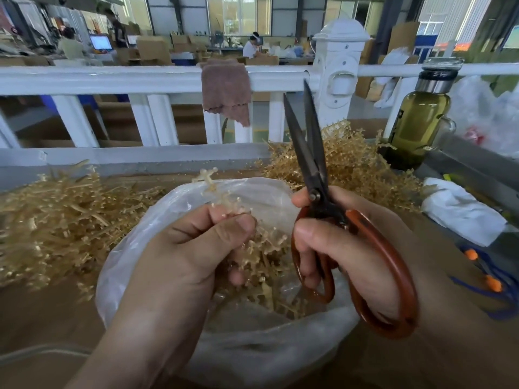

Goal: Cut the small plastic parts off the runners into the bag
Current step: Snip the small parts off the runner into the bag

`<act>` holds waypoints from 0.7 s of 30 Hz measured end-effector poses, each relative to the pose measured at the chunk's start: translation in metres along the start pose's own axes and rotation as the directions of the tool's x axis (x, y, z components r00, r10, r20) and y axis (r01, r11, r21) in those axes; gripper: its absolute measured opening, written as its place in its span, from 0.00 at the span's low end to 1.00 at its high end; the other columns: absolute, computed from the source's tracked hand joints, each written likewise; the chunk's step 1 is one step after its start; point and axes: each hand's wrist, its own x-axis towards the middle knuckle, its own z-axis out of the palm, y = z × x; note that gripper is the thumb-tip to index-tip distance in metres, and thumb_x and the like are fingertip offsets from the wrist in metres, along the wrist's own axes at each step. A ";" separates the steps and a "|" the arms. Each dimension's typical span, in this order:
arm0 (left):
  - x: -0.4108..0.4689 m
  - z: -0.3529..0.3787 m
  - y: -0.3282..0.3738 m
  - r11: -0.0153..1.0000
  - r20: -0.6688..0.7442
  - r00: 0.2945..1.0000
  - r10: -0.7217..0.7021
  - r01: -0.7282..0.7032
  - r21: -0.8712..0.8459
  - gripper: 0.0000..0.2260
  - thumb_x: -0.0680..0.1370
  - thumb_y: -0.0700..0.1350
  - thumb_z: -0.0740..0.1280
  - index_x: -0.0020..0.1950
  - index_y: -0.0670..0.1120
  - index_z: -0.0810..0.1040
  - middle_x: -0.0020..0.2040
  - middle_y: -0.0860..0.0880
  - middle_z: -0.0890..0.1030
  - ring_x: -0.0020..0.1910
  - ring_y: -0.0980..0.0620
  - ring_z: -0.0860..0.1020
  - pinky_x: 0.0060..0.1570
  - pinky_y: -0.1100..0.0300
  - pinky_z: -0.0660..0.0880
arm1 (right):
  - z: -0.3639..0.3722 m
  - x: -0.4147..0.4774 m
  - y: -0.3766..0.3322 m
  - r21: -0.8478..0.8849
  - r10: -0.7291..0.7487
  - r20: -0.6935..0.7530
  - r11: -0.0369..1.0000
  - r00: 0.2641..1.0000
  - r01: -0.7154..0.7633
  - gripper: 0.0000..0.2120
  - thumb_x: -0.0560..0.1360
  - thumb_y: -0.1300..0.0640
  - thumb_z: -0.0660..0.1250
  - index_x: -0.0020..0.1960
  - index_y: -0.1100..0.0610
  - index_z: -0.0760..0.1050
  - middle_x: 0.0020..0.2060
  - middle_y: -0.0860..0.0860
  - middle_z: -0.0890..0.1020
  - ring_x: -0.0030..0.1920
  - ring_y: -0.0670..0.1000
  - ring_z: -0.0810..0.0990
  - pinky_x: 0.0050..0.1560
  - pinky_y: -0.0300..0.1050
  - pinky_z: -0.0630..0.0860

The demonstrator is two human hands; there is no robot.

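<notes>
My left hand [193,245] pinches a pale tan plastic runner [214,192] between thumb and fingers, its top end sticking up over the open clear plastic bag [134,262]. Small cut parts [266,270] lie heaped inside the bag. My right hand [345,248] grips large scissors [314,164] by their orange-brown handles. The dark blades point up and away, slightly parted, to the right of the runner and not touching it.
Piles of tan runners lie at the left [50,220] and behind the scissors [351,161]. A glass bottle of yellowish liquid [418,122] stands at the right by a white railing [112,80]. A brown cloth [226,91] hangs on the rail. White cloth [460,211] lies at right.
</notes>
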 end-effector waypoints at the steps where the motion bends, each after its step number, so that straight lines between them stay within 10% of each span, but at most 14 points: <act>1: 0.000 0.000 0.001 1.000 -0.029 1.000 0.012 -0.012 -0.007 0.05 0.66 0.46 0.75 0.37 0.46 0.83 0.30 0.47 0.75 0.25 0.53 0.72 0.26 0.64 0.72 | -0.001 0.001 0.001 0.057 -0.011 -0.016 0.998 1.000 0.012 0.15 0.72 0.43 0.72 0.58 0.43 0.78 0.35 0.56 0.82 0.34 0.60 0.84 0.33 0.69 0.79; 11: 0.002 0.001 0.006 1.000 -0.138 0.990 0.021 -0.022 -0.005 0.07 0.60 0.49 0.76 0.33 0.48 0.82 0.31 0.51 0.76 0.27 0.56 0.71 0.27 0.66 0.70 | -0.005 0.000 -0.001 0.051 0.026 0.051 0.998 0.998 -0.028 0.20 0.72 0.37 0.71 0.60 0.45 0.78 0.39 0.58 0.82 0.40 0.66 0.83 0.40 0.72 0.77; 21: 0.003 -0.005 0.008 0.998 -0.145 0.988 -0.053 0.050 -0.025 0.08 0.61 0.50 0.76 0.34 0.49 0.82 0.29 0.57 0.77 0.24 0.60 0.73 0.37 0.55 0.66 | -0.009 -0.002 -0.029 -0.411 0.008 0.028 0.912 1.000 0.004 0.25 0.68 0.28 0.63 0.60 0.39 0.74 0.37 0.42 0.84 0.35 0.42 0.84 0.37 0.30 0.76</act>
